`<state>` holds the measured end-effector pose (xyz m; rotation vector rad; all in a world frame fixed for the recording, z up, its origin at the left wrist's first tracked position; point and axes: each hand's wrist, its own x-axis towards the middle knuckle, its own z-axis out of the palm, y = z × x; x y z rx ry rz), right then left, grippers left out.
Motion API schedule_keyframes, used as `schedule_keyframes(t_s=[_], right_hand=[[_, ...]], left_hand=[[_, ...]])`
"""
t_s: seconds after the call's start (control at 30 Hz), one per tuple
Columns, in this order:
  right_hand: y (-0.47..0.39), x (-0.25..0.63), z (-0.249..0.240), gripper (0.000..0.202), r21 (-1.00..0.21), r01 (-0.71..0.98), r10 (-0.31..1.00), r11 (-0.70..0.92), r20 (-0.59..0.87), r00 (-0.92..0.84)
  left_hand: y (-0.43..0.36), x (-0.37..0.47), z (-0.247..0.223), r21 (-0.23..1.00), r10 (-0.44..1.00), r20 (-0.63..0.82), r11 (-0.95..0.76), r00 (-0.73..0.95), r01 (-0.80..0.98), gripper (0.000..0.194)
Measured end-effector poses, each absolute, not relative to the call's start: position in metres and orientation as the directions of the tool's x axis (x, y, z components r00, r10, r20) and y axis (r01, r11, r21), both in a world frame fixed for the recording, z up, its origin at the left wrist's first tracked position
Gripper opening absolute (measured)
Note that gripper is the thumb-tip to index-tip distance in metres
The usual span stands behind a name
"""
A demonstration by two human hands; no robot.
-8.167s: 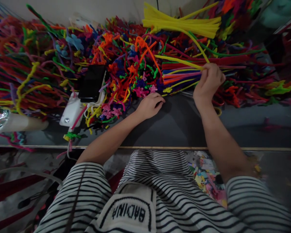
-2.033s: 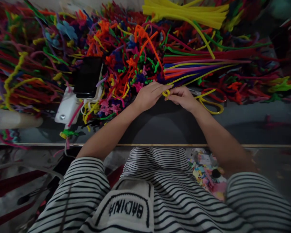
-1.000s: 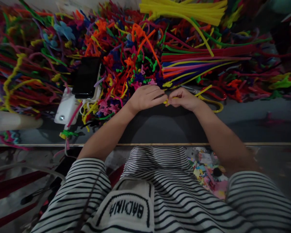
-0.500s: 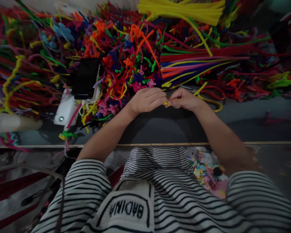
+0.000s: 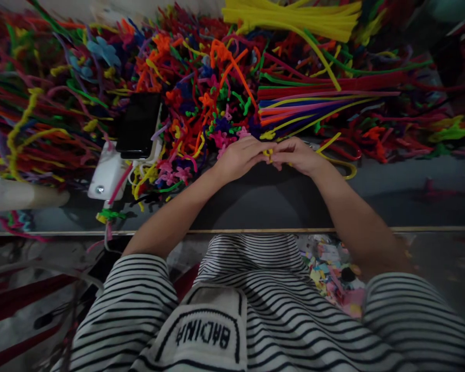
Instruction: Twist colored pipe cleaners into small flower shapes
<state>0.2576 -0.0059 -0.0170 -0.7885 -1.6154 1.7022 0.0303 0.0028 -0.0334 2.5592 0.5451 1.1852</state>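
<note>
A short yellow pipe cleaner [image 5: 269,153], bent into small loops, is pinched between my two hands above the front of the grey table. My left hand [image 5: 241,156] grips it from the left with its fingertips, the back of the hand turned up. From the right, my right hand [image 5: 295,156] closes thumb and fingers on the same piece; a yellow end sticks out behind this hand. Just beyond the fingers lies another twisted yellow piece [image 5: 268,135]. Scissors with a red and yellow handle [image 5: 349,169] lie beside my right hand, partly hidden by it.
Tangled coloured pipe cleaners [image 5: 201,103] cover the back of the table. A bundle of straight ones [image 5: 313,98] and a yellow bundle [image 5: 294,20] lie behind my hands. To the left are a black phone [image 5: 139,124], a white power bank [image 5: 106,173] and a pale cylinder [image 5: 27,195].
Both hands have shifted slightly up and away from me. More of the yellow pipe cleaner now shows between the fingertips, as a looped shape.
</note>
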Motion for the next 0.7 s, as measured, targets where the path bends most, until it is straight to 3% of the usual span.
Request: schedule_keyframes(t_s=[0.3, 0.57, 0.7], right_hand=[[-0.0094, 0.2574, -0.0096, 0.043, -0.998, 0.015, 0.777, -0.064, -0.059, -0.626], [-0.0128, 0.2591, -0.0071, 0.044, -0.990, 0.030, 0.786, -0.139, -0.129, -0.604], [-0.0136, 0.2600, -0.0080, 0.039, -0.988, 0.019, 0.783, -0.151, -0.131, -0.608]], left_hand=[[0.0053, 0.0302, -0.0310, 0.519, 0.560, 0.617, -0.817, 0.553, 0.249, 0.041], [0.0057, 0.0314, -0.0372, 0.452, 0.499, 0.705, -0.864, 0.503, 0.224, 0.032], [0.0097, 0.0279, -0.0398, 0.297, 0.378, 0.732, -0.926, 0.567, 0.235, 0.031]])
